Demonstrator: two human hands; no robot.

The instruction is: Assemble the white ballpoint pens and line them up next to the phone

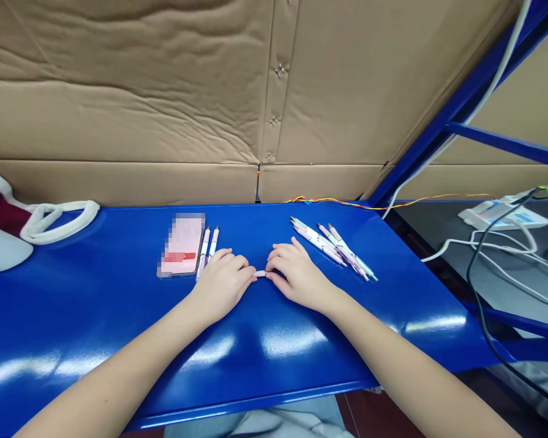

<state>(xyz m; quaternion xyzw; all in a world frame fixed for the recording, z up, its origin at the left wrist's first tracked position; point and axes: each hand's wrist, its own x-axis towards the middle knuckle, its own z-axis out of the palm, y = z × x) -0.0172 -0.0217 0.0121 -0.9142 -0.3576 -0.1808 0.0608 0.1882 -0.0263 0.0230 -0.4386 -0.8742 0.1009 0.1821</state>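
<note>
The left hand and right hand each pinch one end of a slim, pale pink, pen-like stick between them, over a glossy blue table. It looks light, stiff and smooth, perhaps slippery, best held by its ends. White-and-pink slender pens lie beyond the right hand; the near edge side offers more room.

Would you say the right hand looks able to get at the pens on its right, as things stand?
Probably yes: the pens lie close beside the right hand with nothing visible between, though it seems to hold a small pale piece.
</note>
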